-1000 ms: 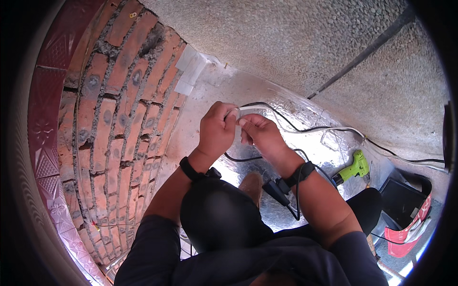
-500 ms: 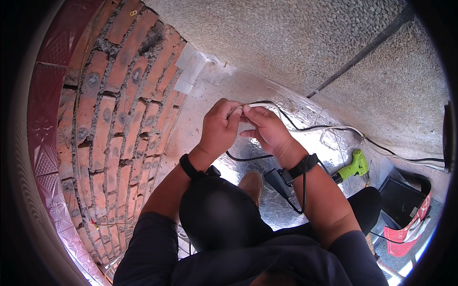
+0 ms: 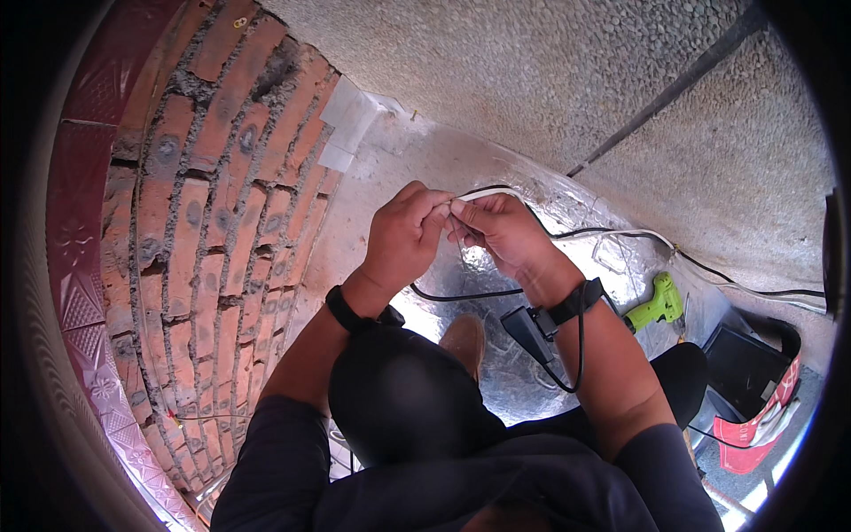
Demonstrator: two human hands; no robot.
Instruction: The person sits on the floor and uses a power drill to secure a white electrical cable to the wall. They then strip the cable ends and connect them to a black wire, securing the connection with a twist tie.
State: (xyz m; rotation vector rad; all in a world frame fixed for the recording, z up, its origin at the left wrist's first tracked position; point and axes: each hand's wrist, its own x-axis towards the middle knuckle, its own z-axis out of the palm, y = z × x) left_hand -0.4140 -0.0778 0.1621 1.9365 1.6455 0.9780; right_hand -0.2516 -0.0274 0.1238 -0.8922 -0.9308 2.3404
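Observation:
In front of me, my left hand [image 3: 409, 229] and my right hand [image 3: 505, 232] meet with fingers closed in a pinch. Both grip a white cable [image 3: 656, 238] close to its end; the tip itself is covered by my fingertips. A black cable [image 3: 479, 295] loops behind and beneath the hands, then runs beside the white one toward the right. One thin strand seems to hang below the fingertips, too small to make out. Each wrist wears a black strap, and a small black device [image 3: 525, 332] with a short lead sits on the right one.
A green cordless drill [image 3: 658, 303] lies on the silvery sheet floor [image 3: 532, 399] to the right. Beyond it stands a red-sided bin with a black case [image 3: 747, 374]. Brickwork [image 3: 213, 257] rises on the left, a pebbled wall [image 3: 550, 80] at the far side.
My right hand has turned slightly and shifted a little right, its fingers curling closer together. My left hand stays nearly in place, still pinching the cable.

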